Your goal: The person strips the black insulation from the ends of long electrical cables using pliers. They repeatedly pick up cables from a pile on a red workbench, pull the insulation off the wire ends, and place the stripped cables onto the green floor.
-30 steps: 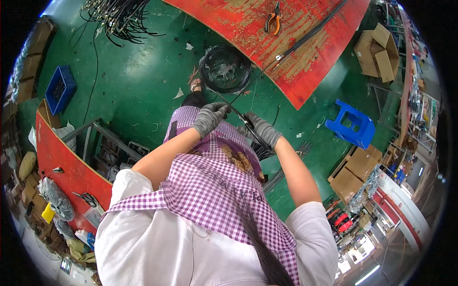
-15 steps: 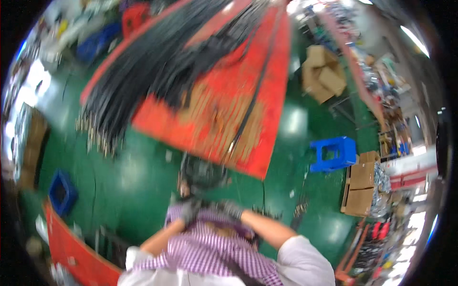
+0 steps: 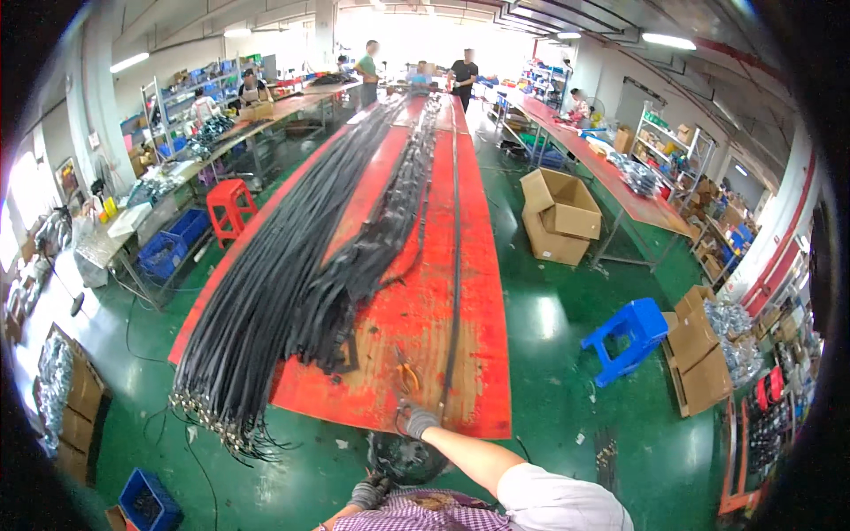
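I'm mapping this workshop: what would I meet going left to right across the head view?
Blue bin at lower left, red stool, gloved left hand, gloved right hand, blue stool, brown carton right of it.

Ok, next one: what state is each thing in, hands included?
Right hand: gloved, at the red table's near end, beside the pliers; grip unclear.
Left hand: gloved, low by the apron; grip unclear.
Pliers: lying on the table; too small to tell if open.
Black cables: bundled lengthwise, ends overhanging.
Single black cable: laid nearly straight.
Cardboard box: open.
Blue stool: upright.
Red stool: upright.
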The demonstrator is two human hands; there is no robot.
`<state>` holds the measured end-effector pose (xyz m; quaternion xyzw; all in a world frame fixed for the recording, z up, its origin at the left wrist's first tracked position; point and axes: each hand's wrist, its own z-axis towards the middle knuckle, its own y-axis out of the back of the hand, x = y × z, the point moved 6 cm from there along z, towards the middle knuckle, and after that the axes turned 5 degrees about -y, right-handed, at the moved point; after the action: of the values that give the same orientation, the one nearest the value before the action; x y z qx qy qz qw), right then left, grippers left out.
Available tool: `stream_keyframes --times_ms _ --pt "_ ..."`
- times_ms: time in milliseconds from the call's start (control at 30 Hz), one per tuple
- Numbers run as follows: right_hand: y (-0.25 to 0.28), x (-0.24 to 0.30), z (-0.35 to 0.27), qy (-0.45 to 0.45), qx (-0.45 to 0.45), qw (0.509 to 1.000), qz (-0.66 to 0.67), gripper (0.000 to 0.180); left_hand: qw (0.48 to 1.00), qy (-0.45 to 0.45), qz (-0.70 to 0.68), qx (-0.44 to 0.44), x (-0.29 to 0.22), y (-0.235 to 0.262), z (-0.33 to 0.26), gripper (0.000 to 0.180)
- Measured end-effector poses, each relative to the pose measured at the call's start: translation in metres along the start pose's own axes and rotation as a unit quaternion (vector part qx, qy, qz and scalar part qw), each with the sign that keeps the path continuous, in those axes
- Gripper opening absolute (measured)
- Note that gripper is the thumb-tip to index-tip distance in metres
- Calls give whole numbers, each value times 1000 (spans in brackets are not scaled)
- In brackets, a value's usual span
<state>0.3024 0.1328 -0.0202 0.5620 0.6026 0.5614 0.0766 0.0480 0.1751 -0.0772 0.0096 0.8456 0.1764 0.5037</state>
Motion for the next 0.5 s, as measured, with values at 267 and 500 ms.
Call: stream_keyframes --times_ms 267,500 --pt "24 -1 85 -66 -104 984 -128 50 939 13 -317 -132 -115 50 3 24" --pt "-25 62 -62 429 -332 384 -747 32 911 -7 -374 -176 -210 86 57 24"
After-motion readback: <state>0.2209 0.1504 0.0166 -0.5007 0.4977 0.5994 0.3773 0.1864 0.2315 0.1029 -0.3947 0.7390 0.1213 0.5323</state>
